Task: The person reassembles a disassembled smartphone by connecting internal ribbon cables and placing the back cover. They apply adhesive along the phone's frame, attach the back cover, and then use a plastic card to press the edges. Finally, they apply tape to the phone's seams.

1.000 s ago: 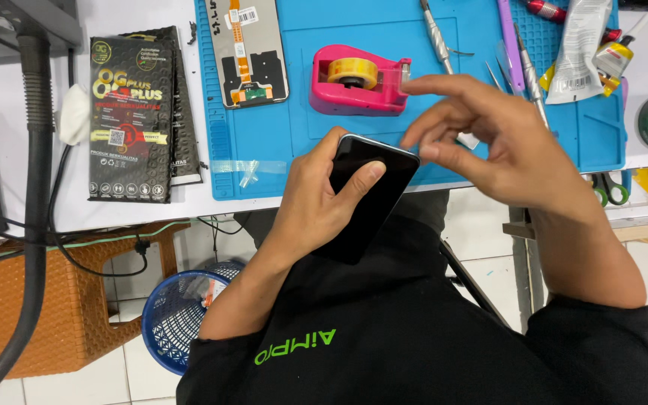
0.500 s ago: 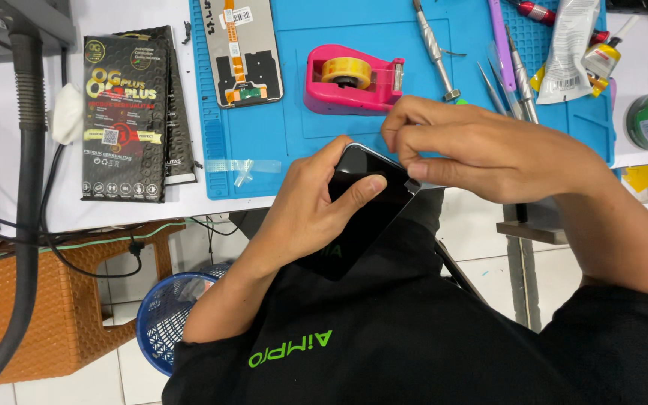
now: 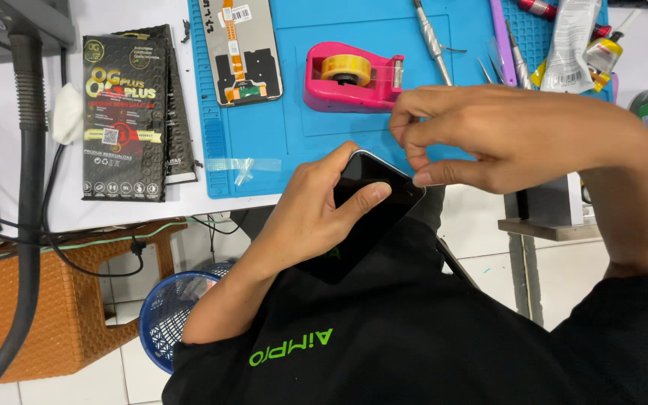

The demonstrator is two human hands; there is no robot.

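Observation:
My left hand (image 3: pixel 315 201) grips a black smartphone (image 3: pixel 369 196) by its edge, thumb across the dark screen, holding it just off the front edge of the blue work mat (image 3: pixel 279 135). My right hand (image 3: pixel 504 135) hovers over the phone's upper right corner, thumb and fingers pinched together at that corner. Whether something thin is caught between those fingers cannot be told. A pink tape dispenser (image 3: pixel 352 75) stands on the mat just beyond the hands.
A bare phone display panel (image 3: pixel 240 49) lies on the mat's far left. Black screen-protector packets (image 3: pixel 123 116) rest on the white table. Screwdrivers and tweezers (image 3: pixel 433 41) and a glue tube (image 3: pixel 600 54) lie at the back right. Below are a blue basket (image 3: pixel 172 311) and an orange stool (image 3: pixel 54 300).
My right hand has dropped from an open spread above the phone to a pinch at its upper right corner. The left hand keeps holding the phone in place.

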